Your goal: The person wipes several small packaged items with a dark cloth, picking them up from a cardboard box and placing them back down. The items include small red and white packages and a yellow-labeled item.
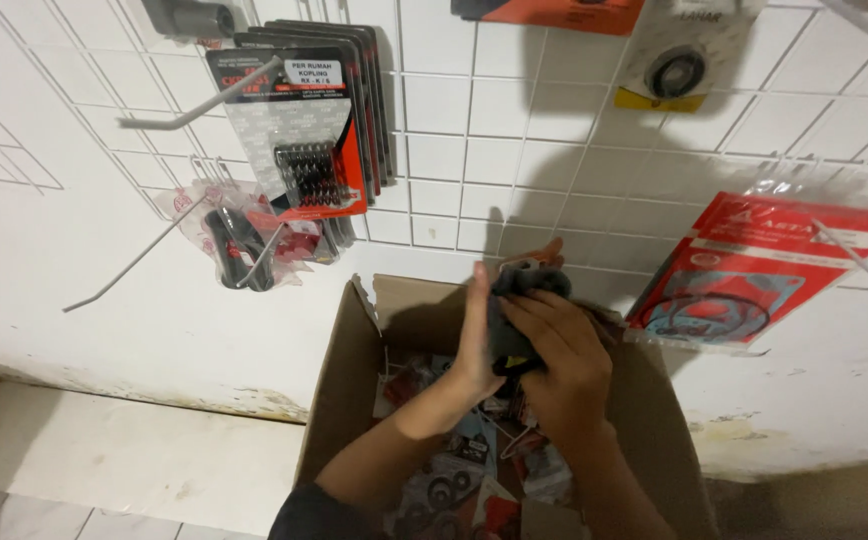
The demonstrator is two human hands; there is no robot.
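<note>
Dark grey item: a small packaged part (520, 300) sat between both hands, held up over the open cardboard box (344, 400), level with its back flap. Mostly covered by fingers; exact kind couldn't be told.
Left hand: left hand (476, 335) was pressed flat against the item's left side, fingers straight up, bracing rather than clenching.
Right hand: right hand (559, 350) was wrapped over the front and right of the item, fingers curled around it, carrying the grip.
Weight: judged light. Two hands held it high with no visible strain, wrists relaxed.
Stiffness: judged a hard part inside a soft, crinkly plastic sleeve; the outer skin likely gave under pressure.
Slip: film wrap looked glossy, so probably slick. Pinch alone would be risky.
Where to hold: best around the solid middle, palm on one side, fingers on the other, as shown. Avoid the loose bag edge.
Box contents: more bagged parts (454, 480), red card backs and black rings, piled loose under the forearms.
Wall: white wire grid (474, 150) carried hanging blister packs of springs (304, 140) at left, a red gasket pack (754, 270) at right, just beside the box.
Hooks: bare wire pegs (124, 265) stuck out at left, well apart from the hands.
</note>
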